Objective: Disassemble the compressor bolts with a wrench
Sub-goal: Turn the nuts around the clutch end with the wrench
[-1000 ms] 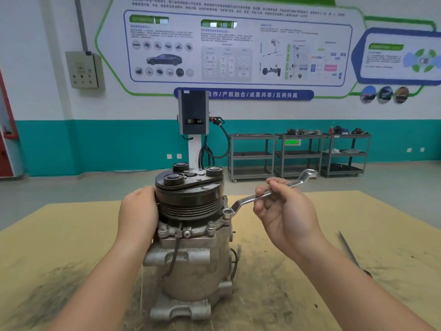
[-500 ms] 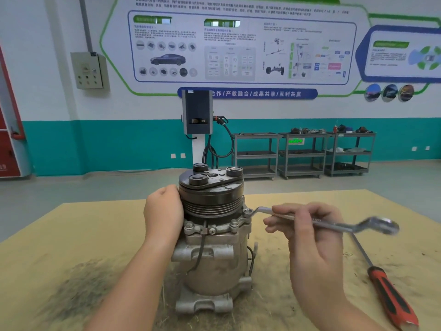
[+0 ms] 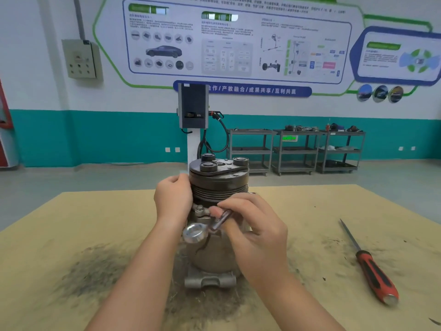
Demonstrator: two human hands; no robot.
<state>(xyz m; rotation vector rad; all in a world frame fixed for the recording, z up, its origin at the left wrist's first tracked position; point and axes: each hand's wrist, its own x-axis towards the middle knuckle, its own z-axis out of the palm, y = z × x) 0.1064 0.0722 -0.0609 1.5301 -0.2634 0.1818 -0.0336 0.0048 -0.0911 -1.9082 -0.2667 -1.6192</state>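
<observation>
Slippage is looming in the head view: the right hand (image 3: pixel 259 231) is pinching the wrench (image 3: pixel 207 229) mid-shaft, its far end hidden, so it may be riding off a bolt (image 3: pixel 199 208). The left hand (image 3: pixel 173 199) is gripping the upright, grimy compressor (image 3: pixel 218 211) at its 9 o'clock, mid-bench (image 3: pixel 71 223).

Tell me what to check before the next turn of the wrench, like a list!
1. Left hand holding the compressor steady: ok, it grips the grooved top.
2. Compressor standing upright on the table: ok.
3. Right hand gripping the wrench: ok, fingers curl round the handle.
4. Wrench end seated on a bolt: cannot tell, the right hand hides the far end; the near ring hangs free.
5. Room to swing: not ok, the wrench handle sits close to the left wrist.
6. Screwdriver out of the way: ok, it lies on the table to the right.
</observation>
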